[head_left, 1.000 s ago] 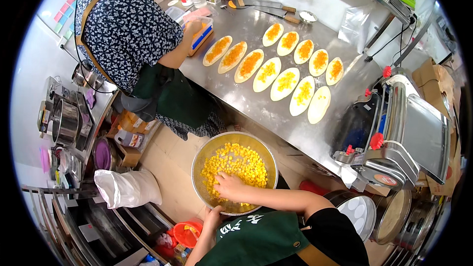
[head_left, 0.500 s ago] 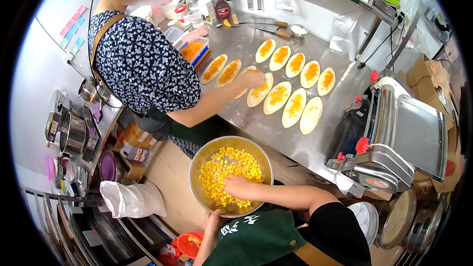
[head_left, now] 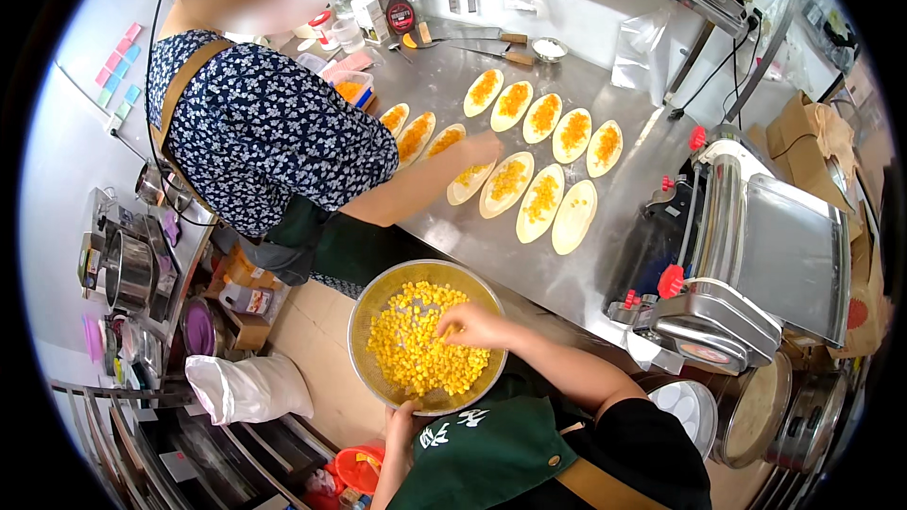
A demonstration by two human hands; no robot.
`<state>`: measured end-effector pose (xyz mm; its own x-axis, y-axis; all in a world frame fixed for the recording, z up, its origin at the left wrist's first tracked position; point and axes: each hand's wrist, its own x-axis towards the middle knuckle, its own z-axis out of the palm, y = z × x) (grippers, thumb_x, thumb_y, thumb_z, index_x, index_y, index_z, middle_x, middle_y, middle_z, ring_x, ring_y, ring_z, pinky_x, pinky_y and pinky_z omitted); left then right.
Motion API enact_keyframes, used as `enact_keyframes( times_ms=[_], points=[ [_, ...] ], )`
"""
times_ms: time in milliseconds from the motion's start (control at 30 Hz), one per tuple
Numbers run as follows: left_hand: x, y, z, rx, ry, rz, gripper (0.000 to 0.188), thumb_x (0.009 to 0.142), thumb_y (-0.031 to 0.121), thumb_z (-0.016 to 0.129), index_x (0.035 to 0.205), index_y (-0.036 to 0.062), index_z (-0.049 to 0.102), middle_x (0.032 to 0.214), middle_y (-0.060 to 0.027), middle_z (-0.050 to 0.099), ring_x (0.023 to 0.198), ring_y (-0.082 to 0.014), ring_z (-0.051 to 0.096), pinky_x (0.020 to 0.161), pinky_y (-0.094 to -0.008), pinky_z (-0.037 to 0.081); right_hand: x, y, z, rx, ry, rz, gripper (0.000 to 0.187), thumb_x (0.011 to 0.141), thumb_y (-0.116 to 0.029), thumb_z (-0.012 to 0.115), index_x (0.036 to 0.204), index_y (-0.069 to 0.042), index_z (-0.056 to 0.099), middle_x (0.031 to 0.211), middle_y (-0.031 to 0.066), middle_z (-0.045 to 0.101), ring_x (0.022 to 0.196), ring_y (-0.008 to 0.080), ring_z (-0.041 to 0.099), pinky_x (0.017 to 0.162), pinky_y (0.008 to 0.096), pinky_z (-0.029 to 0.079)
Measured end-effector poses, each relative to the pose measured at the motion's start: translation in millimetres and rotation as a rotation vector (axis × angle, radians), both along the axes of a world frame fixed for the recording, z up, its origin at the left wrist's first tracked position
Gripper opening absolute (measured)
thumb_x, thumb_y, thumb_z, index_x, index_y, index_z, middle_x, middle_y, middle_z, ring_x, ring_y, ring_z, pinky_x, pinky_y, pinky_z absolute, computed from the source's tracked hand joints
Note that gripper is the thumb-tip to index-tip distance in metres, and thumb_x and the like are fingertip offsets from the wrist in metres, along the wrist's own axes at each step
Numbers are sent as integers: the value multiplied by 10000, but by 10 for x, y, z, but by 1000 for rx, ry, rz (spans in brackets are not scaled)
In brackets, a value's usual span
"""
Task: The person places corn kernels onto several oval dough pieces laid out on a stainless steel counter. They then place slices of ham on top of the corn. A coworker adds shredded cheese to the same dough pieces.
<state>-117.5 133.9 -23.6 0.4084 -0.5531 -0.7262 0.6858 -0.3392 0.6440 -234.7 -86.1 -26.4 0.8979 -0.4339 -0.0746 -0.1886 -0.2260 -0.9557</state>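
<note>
A wide round metal bowl (head_left: 359, 345) holds a layer of loose yellow corn kernels (head_left: 416, 351). My left hand (head_left: 403, 418) grips its near rim, fingers wrapped around the edge. Over the right part of the corn is my right hand (head_left: 472, 326), its fingers curled in; whatever they may hold is hidden. On the steel table (head_left: 444, 227) beyond the bowl lie pale oval dough pieces (head_left: 574, 217) in two rows. Most carry orange-yellow shreds; the nearest right one has only a few bits. A co-worker's hand (head_left: 484, 146) reaches over the nearer row.
A dough-sheeting machine (head_left: 718, 283) stands at the table's right end. Two knives (head_left: 505, 55) and a small white-filled bowl (head_left: 549, 49) lie toward the wall. A tub of orange shreds (head_left: 351, 90) sits by the co-worker (head_left: 274, 123). A white sack (head_left: 250, 387) rests on the floor.
My right hand has lifted out of the corn slightly, up and to the right, its fingers curling. The co-worker's hand has shifted along the nearer row. The whole view has shifted a little.
</note>
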Motion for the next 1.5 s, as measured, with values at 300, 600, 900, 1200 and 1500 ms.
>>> enact_keyframes(
  times_ms=[300, 600, 900, 1200, 1500],
  points=[
    [-41, -3, 18, 59, 19, -16, 544, 699, -43, 400, 1229, -42, 276, 1112, -230, 462, 916, -374, 557, 723, -447, 527, -1312, -1523, -782, -49, 319, -863, 163, 620, -40, 667, 783, -40, 650, 705, 82, 628, 652, 168, 603, 622, 276, 481],
    [-88, 23, -5, 28, 45, 48, 549, 713, -37, 390, 1243, -29, 247, 1146, -224, 434, 941, -376, 545, 757, -464, 512, -1516, -2038, -1297, -302, 649, -1045, 215, 582, -46, 687, 793, -83, 665, 792, 117, 642, 737, 239, 623, 680, 318, 487],
    [-85, -5, 7, 109, 10, 25, 554, 723, -16, 387, 1257, -8, 240, 1163, -216, 426, 938, -344, 553, 750, -432, 517, -1618, -2172, -1334, -257, 679, -1020, 223, 628, -35, 650, 844, -88, 655, 884, 141, 628, 829, 296, 601, 744, 348, 473],
    [-119, -1, -33, 80, 35, 56, 585, 706, -42, 391, 1265, 5, 223, 1177, -199, 408, 978, -353, 525, 775, -452, 503, -1712, -2545, -1389, -268, 649, -1111, 255, 644, -59, 654, 898, -67, 651, 895, 129, 637, 837, 263, 611, 768, 320, 472],
    [-152, -41, 24, 86, 23, 67, 589, 704, -40, 397, 1265, 4, 224, 1177, -200, 407, 989, -355, 519, 774, -464, 500, -1759, -2545, -1488, -264, 489, -1172, 160, 721, -67, 610, 869, -16, 645, 829, 126, 650, 728, 200, 631, 694, 282, 483]
  ],
)
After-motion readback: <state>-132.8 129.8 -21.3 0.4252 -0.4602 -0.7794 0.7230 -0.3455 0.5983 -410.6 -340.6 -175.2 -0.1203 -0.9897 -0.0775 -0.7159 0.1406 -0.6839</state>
